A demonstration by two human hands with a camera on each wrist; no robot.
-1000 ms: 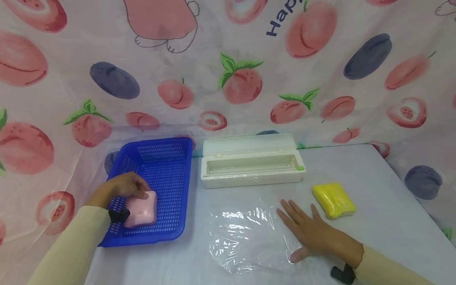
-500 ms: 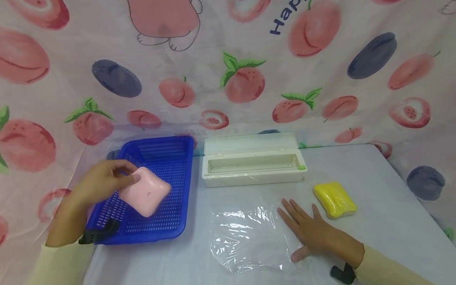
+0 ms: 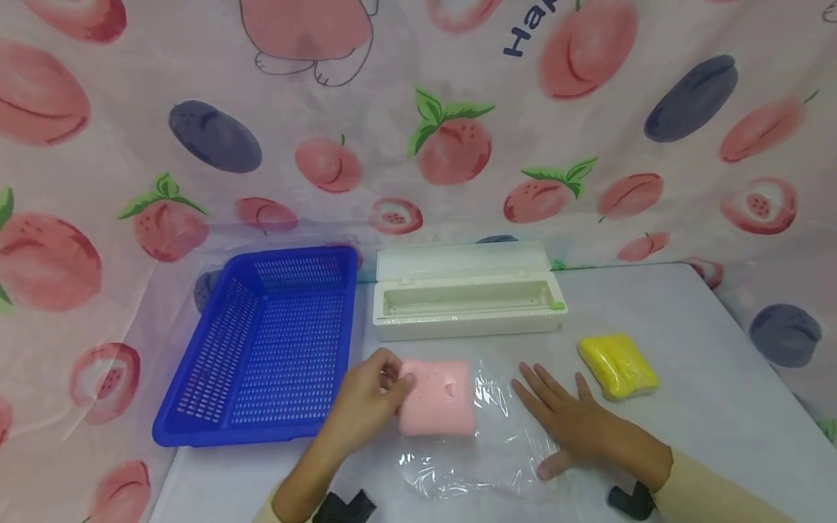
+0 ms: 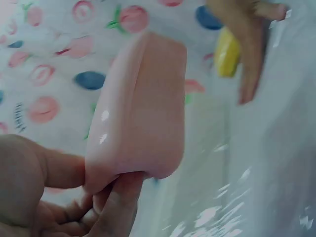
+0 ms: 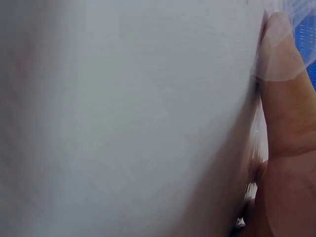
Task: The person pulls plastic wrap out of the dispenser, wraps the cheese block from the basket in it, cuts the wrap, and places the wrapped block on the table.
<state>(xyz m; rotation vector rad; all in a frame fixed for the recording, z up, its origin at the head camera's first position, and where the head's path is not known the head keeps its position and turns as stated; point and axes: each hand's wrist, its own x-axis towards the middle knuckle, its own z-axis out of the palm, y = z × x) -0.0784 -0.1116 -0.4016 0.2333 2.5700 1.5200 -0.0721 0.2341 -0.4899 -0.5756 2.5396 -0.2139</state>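
Observation:
My left hand (image 3: 368, 401) pinches a pink rounded-square plastic case (image 3: 437, 401) by its left edge, thumb on one face and fingers on the other. In the left wrist view, a seam runs along the side of the glossy pink case (image 4: 143, 103). It overlaps the sheet of clear cling film (image 3: 487, 457) in the head view. My right hand (image 3: 567, 423) lies flat with fingers spread on the film's right edge. In the right wrist view, film shows over the thumb (image 5: 284, 94) of that hand.
Behind the film stands a long white cling film dispenser (image 3: 471, 325) with its lid up. The blue perforated basket (image 3: 163, 428) is at the left. A yellow pack in clear wrap (image 3: 617, 367) lies beyond my right hand. A fruit-print cloth (image 3: 392, 109) hangs behind the table.
My left hand has lifted the pink case out of the blue basket and carried it right, over the film. My right hand has stayed in place on the film's edge.

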